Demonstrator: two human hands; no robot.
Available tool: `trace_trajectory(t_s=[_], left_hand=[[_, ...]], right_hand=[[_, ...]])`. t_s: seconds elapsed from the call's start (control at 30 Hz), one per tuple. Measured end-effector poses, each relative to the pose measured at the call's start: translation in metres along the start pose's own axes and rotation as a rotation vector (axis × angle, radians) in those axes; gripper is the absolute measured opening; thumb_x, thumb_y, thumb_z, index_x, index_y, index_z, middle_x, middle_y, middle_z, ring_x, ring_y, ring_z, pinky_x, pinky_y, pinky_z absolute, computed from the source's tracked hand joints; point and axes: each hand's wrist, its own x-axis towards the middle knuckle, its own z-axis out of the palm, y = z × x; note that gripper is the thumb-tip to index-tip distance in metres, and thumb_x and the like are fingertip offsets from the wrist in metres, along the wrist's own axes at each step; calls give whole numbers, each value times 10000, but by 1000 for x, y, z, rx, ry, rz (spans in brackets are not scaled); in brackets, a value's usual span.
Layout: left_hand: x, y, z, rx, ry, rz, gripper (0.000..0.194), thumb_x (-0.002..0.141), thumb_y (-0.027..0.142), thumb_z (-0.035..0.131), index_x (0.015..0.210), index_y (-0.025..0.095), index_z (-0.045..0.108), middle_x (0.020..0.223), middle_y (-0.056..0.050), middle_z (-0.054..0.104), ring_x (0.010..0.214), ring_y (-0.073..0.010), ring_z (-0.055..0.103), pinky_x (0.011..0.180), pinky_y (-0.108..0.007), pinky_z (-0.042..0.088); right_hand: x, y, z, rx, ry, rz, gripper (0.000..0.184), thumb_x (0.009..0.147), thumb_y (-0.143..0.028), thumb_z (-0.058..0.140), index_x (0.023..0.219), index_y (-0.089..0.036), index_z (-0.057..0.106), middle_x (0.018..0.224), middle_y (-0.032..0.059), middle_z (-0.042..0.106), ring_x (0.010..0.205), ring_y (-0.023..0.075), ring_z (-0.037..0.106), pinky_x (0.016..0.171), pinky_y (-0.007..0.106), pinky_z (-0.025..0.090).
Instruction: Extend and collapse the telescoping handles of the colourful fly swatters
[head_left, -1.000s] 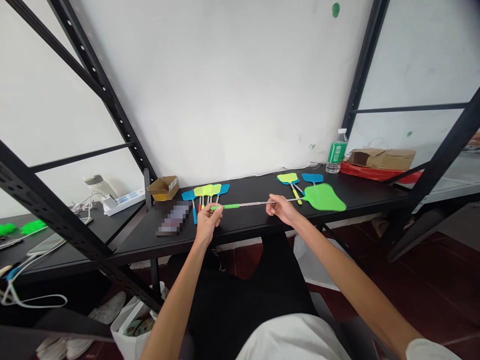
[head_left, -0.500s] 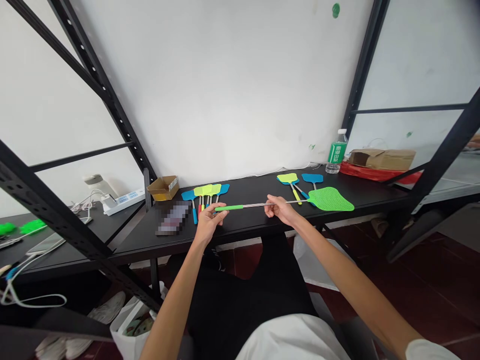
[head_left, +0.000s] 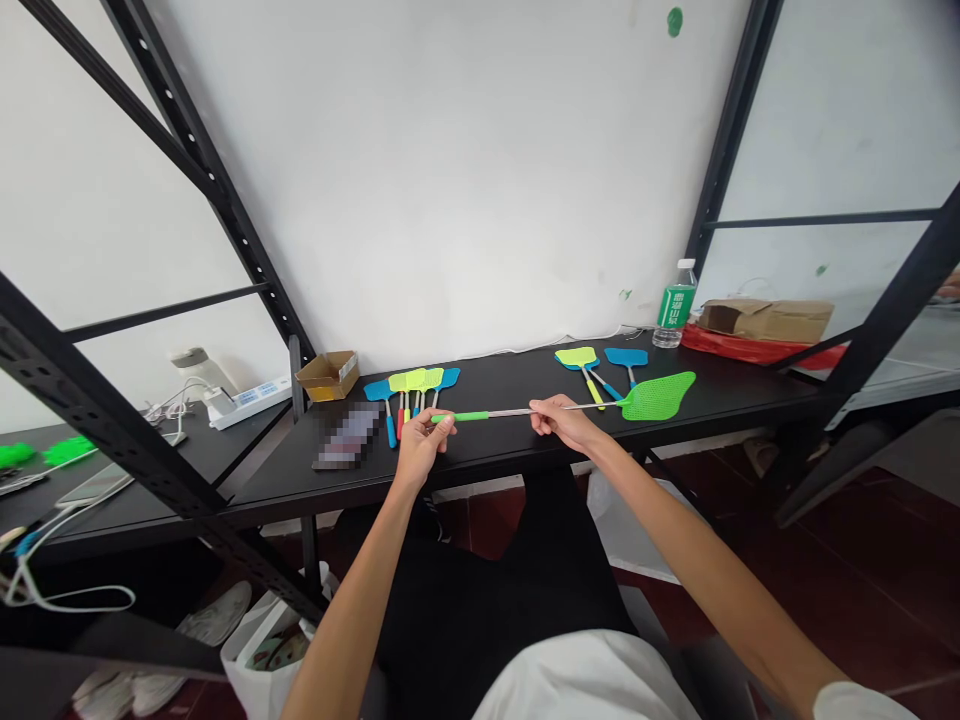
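I hold a green fly swatter level above the front of the black table. My left hand is closed on the end of its green grip. My right hand pinches the thin metal shaft around its middle. The perforated head points right and is tilted, so it shows narrower. Beyond my left hand lies a group of several fly swatters with yellow and blue heads. Past my right hand lie more swatters, among them a yellow one and a blue one.
A small cardboard box and a blurred flat item lie at the table's left. A water bottle stands at the back right, beside a larger cardboard box on red plastic. Black shelf posts flank the table.
The green swatter's head has turned about its shaft and now appears narrower and tilted. Both hands keep their hold, with the right hand almost in the same place.
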Motion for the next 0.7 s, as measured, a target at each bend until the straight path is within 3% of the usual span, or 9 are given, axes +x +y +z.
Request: trace_trajectory(t_s=[0.23, 0.5, 0.7], left_hand=[[-1, 2, 2, -14, 46, 20, 388, 846, 474, 677, 631, 172, 562, 577, 11, 538, 434, -68, 411, 449, -225, 323], [0, -2, 3, -84, 121, -28, 382, 831, 475, 686, 619, 182, 563, 476, 42, 422, 398, -76, 373, 395, -227, 277], [0, -2, 4, -69, 151, -5, 549, 844, 469, 678, 448, 201, 407, 387, 45, 315, 356, -69, 309, 393, -243, 261]], right_hand=[[0, 0, 1, -13, -9, -4, 426, 850, -492, 666, 612, -145, 736, 474, 21, 548, 491, 115, 476, 564, 279, 382], [-1, -2, 2, -25, -28, -11, 407, 868, -470, 655, 648, -143, 758, 492, 26, 560, 525, 126, 514, 575, 278, 377], [-1, -1, 2, -36, -46, -16, 400, 879, -459, 647, 671, -141, 771, 505, 30, 574, 539, 128, 528, 574, 271, 374]])
